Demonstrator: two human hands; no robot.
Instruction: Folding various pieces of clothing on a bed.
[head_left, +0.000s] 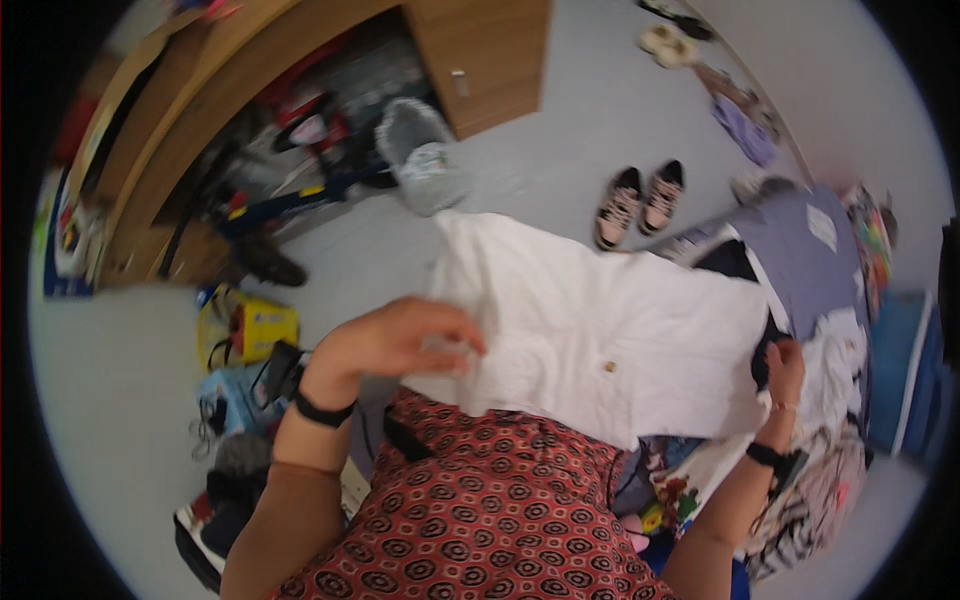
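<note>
A white cloth garment (555, 322) with one brownish button is spread flat in front of me, its near edge against my red patterned clothing (487, 510). I cannot tell what kind of garment it is. Over its left part is my left hand (409, 337), slightly blurred, fingers apart and holding nothing that I can see. My right hand (784, 371) is at the garment's right edge with bent fingers. Whether they grip the edge or only rest by it is not clear. Dark cloth (763, 349) shows beside those fingers.
Clothes (817, 487) lie heaped at right, near a grey-purple fabric item (806, 240). Pink-and-black shoes (621, 210) stand on the floor beyond. Ahead left are a wooden desk (495, 60) and a lined waste bin (431, 184); a yellow bag (266, 330) sits at left.
</note>
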